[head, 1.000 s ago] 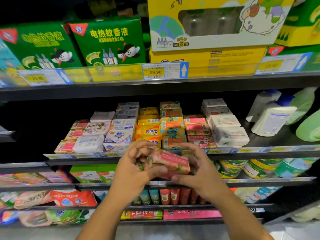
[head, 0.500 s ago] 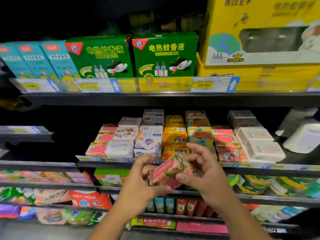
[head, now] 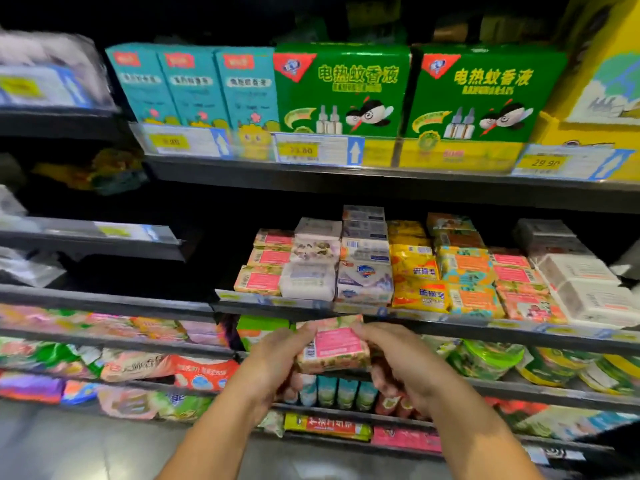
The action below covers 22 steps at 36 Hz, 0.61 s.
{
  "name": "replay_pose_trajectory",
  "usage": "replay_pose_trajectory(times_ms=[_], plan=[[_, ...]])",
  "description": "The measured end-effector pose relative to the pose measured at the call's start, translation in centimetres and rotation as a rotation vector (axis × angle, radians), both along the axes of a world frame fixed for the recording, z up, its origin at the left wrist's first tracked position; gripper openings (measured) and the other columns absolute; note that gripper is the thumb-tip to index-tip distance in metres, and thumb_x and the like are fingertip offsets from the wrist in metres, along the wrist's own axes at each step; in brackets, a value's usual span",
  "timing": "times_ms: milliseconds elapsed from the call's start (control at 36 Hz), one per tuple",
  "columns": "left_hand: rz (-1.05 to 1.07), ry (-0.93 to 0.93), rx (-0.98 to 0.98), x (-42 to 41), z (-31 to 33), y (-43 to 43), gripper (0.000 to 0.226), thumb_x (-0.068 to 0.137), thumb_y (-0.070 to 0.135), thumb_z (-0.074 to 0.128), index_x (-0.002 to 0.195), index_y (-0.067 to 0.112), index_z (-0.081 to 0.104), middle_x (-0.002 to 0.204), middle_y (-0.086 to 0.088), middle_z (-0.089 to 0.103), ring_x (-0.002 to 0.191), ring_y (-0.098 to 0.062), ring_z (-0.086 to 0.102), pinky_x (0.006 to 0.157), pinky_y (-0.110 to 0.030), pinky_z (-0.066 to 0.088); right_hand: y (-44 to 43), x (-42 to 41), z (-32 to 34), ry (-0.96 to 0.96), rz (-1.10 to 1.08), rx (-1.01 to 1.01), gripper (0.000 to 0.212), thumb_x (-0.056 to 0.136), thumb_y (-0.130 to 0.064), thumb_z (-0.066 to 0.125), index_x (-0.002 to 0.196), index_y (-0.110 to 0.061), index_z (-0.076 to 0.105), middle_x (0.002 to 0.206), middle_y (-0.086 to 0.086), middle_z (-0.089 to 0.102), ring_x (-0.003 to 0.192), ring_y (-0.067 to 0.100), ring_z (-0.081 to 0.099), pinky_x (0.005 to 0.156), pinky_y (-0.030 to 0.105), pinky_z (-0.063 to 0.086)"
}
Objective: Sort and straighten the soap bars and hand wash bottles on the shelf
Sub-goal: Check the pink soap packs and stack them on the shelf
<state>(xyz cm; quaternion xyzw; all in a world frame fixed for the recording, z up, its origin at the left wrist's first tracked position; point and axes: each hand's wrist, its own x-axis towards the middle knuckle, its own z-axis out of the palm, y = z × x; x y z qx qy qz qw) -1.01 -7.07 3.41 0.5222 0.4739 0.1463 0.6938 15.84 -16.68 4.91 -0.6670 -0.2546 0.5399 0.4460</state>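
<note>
Head view: left hand (head: pixel 277 362), right hand (head: pixel 401 365) grip pink floral paper-wrapped soap bar (head: pixel 332 344) by its ends, label up, probably squaring it for shelving.

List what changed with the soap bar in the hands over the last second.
The pink soap bar was turned between the left hand and right hand, from slanted to nearly level, pink label toward the camera. Both hands kept hold. The stacked soaps on the shelf stayed put.

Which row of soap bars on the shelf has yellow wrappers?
The yellow row, fourth from the left, between the white-and-blue shield-logo bars and the orange-and-teal bars; no other row is yellow.
</note>
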Motion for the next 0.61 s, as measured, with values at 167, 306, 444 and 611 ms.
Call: replay_pose_trajectory(times_ms=[167, 306, 444, 611], plan=[[-0.046, -0.137, 0.177, -2.5, 0.8, 3.2, 0.012, 0.099, 0.027, 0.059, 0.111, 0.027, 0.057, 0.077, -0.002, 0.065, 0.063, -0.018, 0.065, 0.057, -0.03, 0.055, 2.6, -2.4, 0.4, 0.127, -0.009, 0.097, 0.026, 0.1, -0.02, 0.061, 0.125, -0.028, 0.061, 0.117, 0.013, 0.072, 0.085, 0.021, 0.073, 0.071, 0.032, 0.061], [-0.09, -0.203, 0.424, -3.7, 0.7, 5.5, 0.015, 0.097, 0.041, 0.061, 0.105, 0.029, 0.064, 0.103, -0.004, 0.065, 0.096, -0.018, 0.066, 0.088, -0.042, 0.056, 5.2, -5.3, 1.1, -0.076, -0.069, 0.302, 0.02, 0.099, -0.041, 0.054, 0.097, -0.03, 0.07, 0.101, 0.002, 0.073, 0.098, 0.019, 0.07, 0.097, 0.042, 0.055], [-0.174, -0.226, 0.776, -4.7, 1.2, 8.0, 0.025, 0.098, 0.025, 0.062, 0.12, 0.033, 0.055, 0.131, 0.022, 0.048, 0.12, 0.008, 0.047, 0.089, -0.008, 0.04, 8.0, -7.3, 0.8, -0.234, -0.169, 0.459, 0.016, 0.101, -0.02, 0.059, 0.105, -0.035, 0.066, 0.106, -0.014, 0.069, 0.101, 0.01, 0.068, 0.086, 0.029, 0.056], [-0.365, -0.096, 0.962, -5.8, 1.1, 12.6, 0.063, 0.084, 0.031, 0.079, 0.135, 0.04, 0.043, 0.137, 0.026, 0.038, 0.124, 0.017, 0.037, 0.1, -0.008, 0.034, 10.4, -6.9, 0.1, -0.095, -0.207, 0.505, 0.036, 0.093, -0.001, 0.065, 0.116, -0.028, 0.066, 0.123, 0.002, 0.061, 0.106, 0.027, 0.068, 0.089, 0.043, 0.059]])
